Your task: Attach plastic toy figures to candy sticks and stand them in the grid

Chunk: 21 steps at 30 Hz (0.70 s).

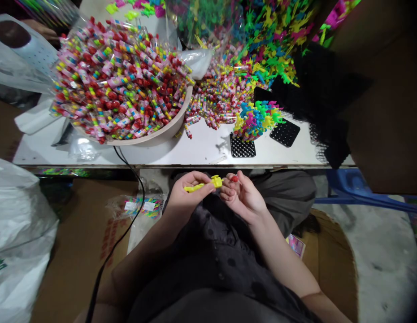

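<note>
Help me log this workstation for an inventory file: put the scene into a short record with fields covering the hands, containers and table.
Left hand: holds a yellow plastic piece
Right hand: holds a small red piece, perhaps part of something hidden
Hand position: above the lap, before the table edge
Table: white
Basin: heaped with small pink, red-ended wrapped items
Black grids: at least two, near and farther right
Coloured figures: upright bundle by the near grid; loose pile behind
</note>
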Tool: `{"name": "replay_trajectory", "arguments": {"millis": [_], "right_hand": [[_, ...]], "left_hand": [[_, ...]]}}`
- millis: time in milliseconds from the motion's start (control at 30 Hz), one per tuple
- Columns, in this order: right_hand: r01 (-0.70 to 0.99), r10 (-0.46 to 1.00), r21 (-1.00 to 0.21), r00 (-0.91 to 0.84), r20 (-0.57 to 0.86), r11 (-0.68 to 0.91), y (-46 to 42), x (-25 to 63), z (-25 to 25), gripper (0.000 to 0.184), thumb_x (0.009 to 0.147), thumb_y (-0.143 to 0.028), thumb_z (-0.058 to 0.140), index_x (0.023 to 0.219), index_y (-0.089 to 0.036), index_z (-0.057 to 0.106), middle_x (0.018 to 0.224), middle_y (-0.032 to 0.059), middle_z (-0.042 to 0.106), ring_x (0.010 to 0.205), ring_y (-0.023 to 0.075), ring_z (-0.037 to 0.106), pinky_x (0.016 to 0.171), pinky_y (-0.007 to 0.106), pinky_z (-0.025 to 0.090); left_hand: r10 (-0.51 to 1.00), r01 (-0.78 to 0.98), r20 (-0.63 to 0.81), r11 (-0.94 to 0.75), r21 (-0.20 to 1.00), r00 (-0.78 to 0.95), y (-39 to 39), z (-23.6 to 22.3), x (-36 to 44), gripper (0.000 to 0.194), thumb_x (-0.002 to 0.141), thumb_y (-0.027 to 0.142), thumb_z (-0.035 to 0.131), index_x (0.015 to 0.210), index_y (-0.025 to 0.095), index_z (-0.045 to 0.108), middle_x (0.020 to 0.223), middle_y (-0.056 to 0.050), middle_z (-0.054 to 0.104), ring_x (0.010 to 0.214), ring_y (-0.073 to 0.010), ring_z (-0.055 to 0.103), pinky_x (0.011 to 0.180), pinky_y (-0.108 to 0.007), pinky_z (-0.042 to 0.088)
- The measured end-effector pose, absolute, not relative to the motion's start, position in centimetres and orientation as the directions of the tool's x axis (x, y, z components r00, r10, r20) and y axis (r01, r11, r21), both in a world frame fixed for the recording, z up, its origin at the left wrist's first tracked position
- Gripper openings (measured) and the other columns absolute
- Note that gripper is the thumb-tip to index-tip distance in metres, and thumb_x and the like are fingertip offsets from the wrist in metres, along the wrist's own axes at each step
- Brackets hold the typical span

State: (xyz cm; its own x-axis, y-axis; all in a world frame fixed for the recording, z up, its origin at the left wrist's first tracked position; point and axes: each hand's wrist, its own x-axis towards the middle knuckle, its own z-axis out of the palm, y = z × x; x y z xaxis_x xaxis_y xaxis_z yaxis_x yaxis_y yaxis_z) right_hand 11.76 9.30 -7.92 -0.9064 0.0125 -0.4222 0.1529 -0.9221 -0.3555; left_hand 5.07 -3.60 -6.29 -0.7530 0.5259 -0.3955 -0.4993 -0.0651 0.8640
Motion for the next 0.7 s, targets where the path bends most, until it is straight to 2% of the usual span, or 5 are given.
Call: {"name": "replay_trajectory", "arguments": {"millis": [133, 300, 433, 633, 700], "right_hand": [[0.115, 0.084, -0.425, -0.902, -0.423, -0.898, 9.2, 11.9, -8.1, 0.019, 0.071, -0.032, 0.064, 0.068, -0.018, 0.051, 0.055, -0.0063, 0.041, 0.047, 0.0056, 0.041, 0.048, 0.018, 0.040], [0.162, 0.103, -0.551, -0.903, -0.418, -0.819, 9.4, 12.0, -8.6, 0.021, 0.066, -0.025, 0.068, 0.078, -0.020, 0.051, 0.073, -0.0027, 0.057, 0.061, 0.0093, 0.054, 0.054, 0.020, 0.045], [0.199, 0.063, -0.559, -0.908, -0.414, -0.805, 9.3, 11.9, -9.1, 0.019, 0.070, -0.022, 0.063, 0.084, -0.020, 0.050, 0.076, -0.0018, 0.059, 0.067, 0.0105, 0.057, 0.063, 0.023, 0.046], [0.142, 0.063, -0.471, -0.917, -0.393, -0.871, 9.3, 11.2, -9.6, 0.008, 0.074, -0.026, 0.052, 0.075, -0.020, 0.047, 0.063, -0.0048, 0.047, 0.056, 0.0084, 0.048, 0.060, 0.023, 0.042], [0.133, 0.067, -0.454, -0.915, -0.397, -0.881, 9.3, 11.0, -9.8, 0.014, 0.076, -0.030, 0.050, 0.069, -0.020, 0.044, 0.055, -0.0059, 0.040, 0.049, 0.0082, 0.042, 0.058, 0.023, 0.041]], "left_hand": [[0.492, -0.474, -0.405, -0.018, 0.880, -0.771, -4.2, -6.7, 4.9, 0.020, 0.060, 0.026, 0.071, 0.069, 0.015, 0.057, 0.058, 0.002, 0.059, 0.055, -0.0079, 0.055, 0.055, -0.018, 0.041], [0.467, -0.471, -0.414, -0.007, 0.882, -0.782, -5.1, -7.9, 4.2, 0.022, 0.061, 0.028, 0.070, 0.072, 0.015, 0.057, 0.059, 0.003, 0.058, 0.057, -0.0079, 0.054, 0.057, -0.018, 0.041], [0.529, -0.534, -0.441, -0.027, 0.845, -0.725, -5.3, -10.3, 3.8, 0.022, 0.061, 0.025, 0.071, 0.071, 0.014, 0.055, 0.061, 0.003, 0.056, 0.058, -0.0077, 0.052, 0.059, -0.018, 0.040], [0.700, -0.783, -0.508, -0.118, 0.611, -0.502, -5.9, -17.3, 4.6, 0.018, 0.060, 0.014, 0.072, 0.064, 0.013, 0.054, 0.060, 0.002, 0.055, 0.060, -0.0069, 0.049, 0.060, -0.016, 0.036], [0.713, -0.807, -0.502, -0.151, 0.572, -0.489, -6.1, -19.2, 4.7, 0.020, 0.060, 0.016, 0.072, 0.062, 0.014, 0.053, 0.060, 0.002, 0.053, 0.059, -0.0075, 0.048, 0.061, -0.017, 0.037]]}}
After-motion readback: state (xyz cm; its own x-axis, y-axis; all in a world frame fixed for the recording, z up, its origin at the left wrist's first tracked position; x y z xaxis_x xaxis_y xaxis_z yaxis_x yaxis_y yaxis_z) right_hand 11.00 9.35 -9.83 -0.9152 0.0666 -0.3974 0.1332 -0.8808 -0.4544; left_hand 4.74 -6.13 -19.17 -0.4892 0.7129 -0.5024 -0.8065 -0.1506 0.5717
